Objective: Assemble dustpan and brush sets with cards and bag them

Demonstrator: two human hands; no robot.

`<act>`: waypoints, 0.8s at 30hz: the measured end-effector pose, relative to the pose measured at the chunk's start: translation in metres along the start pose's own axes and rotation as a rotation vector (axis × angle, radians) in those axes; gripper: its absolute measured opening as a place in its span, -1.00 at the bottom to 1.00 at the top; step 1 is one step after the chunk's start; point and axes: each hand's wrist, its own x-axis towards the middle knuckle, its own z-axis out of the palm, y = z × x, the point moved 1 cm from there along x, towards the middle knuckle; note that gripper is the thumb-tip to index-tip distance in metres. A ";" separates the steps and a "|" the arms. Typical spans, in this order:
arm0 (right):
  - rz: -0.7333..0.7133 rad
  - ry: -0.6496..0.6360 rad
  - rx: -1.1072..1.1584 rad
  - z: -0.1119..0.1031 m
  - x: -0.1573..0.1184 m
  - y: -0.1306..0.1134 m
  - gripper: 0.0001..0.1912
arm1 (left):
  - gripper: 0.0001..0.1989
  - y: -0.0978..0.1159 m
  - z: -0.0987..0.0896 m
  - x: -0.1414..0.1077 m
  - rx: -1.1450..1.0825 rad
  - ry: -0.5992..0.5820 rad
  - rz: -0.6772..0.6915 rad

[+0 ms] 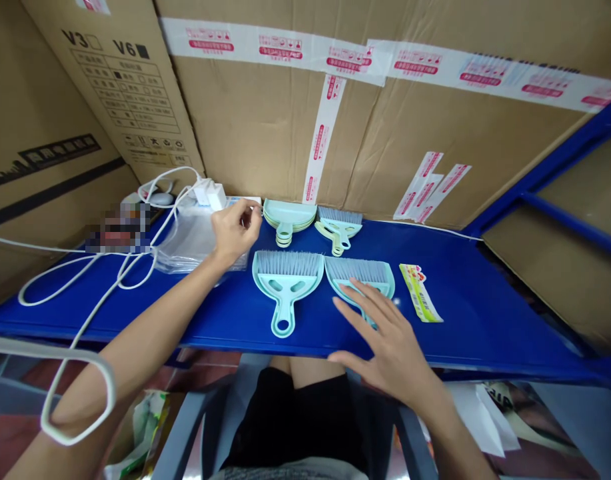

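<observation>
My left hand [238,230] is closed, fingers curled toward the thumb, above the right edge of a pile of clear plastic bags [192,233]. Whatever its fingertips may hold is too small to tell. Just right of it sits a stack of pale green dustpans [290,212], beside several hand brushes [339,230]. My right hand [385,340] is spread open over the handle of a mint dustpan with a brush [362,272], partly hiding it; contact cannot be made out. Left of that, a similar dustpan-and-brush set [288,285] lies handle toward me.
A yellow-green printed packet [420,293] lies on the blue table [485,300] at right. White cables [130,267] and a charger plug [210,193] occupy the left side. Cardboard [265,127] walls the back, and a blue metal frame [540,153] stands at right.
</observation>
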 end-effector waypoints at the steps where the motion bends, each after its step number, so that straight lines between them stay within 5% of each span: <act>1: 0.022 -0.072 -0.023 -0.004 -0.008 0.011 -0.12 | -0.83 0.000 0.000 0.000 0.002 -0.004 -0.005; 6: 0.059 -0.148 -0.071 0.008 -0.035 0.041 -0.09 | -0.85 -0.001 0.003 -0.002 0.012 -0.012 -0.035; 15: 0.005 0.034 -0.161 0.026 -0.036 0.036 -0.30 | -0.88 0.003 0.005 -0.005 -0.007 -0.042 -0.026; 24: -0.029 0.022 -0.194 0.025 -0.034 0.039 -0.34 | -0.84 0.001 0.005 -0.005 -0.006 -0.046 -0.003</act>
